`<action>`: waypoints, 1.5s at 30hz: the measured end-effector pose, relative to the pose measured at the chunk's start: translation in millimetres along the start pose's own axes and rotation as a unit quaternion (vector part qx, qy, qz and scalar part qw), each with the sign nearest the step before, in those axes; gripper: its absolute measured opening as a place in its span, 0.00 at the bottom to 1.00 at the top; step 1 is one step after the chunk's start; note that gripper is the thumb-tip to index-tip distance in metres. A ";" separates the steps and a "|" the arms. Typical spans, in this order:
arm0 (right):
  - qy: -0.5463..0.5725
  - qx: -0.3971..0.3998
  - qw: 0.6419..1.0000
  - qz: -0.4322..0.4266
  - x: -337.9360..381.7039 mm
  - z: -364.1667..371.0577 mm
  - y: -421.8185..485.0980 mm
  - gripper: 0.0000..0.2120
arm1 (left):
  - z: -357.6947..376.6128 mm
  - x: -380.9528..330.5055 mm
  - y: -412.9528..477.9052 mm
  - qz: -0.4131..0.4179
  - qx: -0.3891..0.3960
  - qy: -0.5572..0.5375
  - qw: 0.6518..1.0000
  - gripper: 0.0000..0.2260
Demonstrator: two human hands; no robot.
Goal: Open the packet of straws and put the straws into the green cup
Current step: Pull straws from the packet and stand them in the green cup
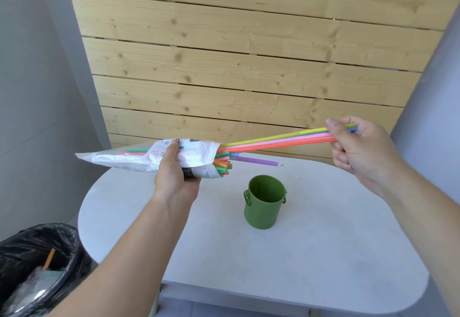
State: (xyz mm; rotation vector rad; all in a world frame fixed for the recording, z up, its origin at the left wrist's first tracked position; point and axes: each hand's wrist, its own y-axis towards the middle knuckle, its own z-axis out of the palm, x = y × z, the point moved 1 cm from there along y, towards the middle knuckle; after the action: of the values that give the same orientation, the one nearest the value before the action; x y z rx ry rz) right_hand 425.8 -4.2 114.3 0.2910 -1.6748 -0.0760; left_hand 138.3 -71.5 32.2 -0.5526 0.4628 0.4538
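My left hand (174, 177) grips a white plastic straw packet (129, 158), held level above the table with its open mouth to the right. Coloured straw ends (222, 163) stick out of the mouth, and a purple straw (257, 161) juts further. My right hand (361, 149) pinches the far ends of several long straws (278, 139), yellow, pink, blue and orange, whose other ends reach the packet's mouth. The green cup (263, 202) stands upright and empty on the table, below and between my hands.
The white rounded table (323, 254) stands against a wooden slat wall (249, 67). A bin lined with a black bag (37, 267) sits on the floor at the lower left, with rubbish in it.
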 end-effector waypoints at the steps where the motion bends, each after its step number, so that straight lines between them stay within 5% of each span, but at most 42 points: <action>1: -0.001 -0.003 1.000 -0.002 0.6 -2.8 0.7 0.08 | -0.7 0.0 0.6 -0.002 -0.005 0.002 1.000 0.18; 13: -0.024 -0.007 1.000 0.016 4.1 -40.9 9.6 0.09 | -9.6 -5.5 9.6 -0.003 -0.018 0.010 1.000 0.12; 18: -0.047 0.021 0.998 0.037 6.5 -48.7 14.3 0.11 | -13.7 -13.3 9.8 0.007 -0.024 0.006 1.000 0.17; 24: -0.126 0.075 0.989 0.037 19.1 -60.8 24.2 0.15 | -16.6 -21.5 11.0 0.011 -0.014 0.003 1.000 0.09; 28: -0.173 0.101 0.979 0.038 32.8 -62.7 35.7 0.14 | -15.9 -19.9 8.6 0.015 -0.002 0.005 1.000 0.15; 36: -0.352 0.171 0.920 0.023 52.7 -30.3 62.8 0.12 | -16.6 -16.1 8.2 0.011 0.003 0.017 1.000 0.10; 45: -0.418 0.289 0.860 0.038 36.0 40.9 96.0 0.15 | -17.6 -12.7 10.8 0.006 0.014 0.026 1.000 0.08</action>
State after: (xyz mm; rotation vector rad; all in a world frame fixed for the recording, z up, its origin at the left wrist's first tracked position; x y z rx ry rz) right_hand 368.0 75.1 164.9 0.7163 -2.5611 0.4314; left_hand 117.3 -77.3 21.4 -0.5363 0.5222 0.4456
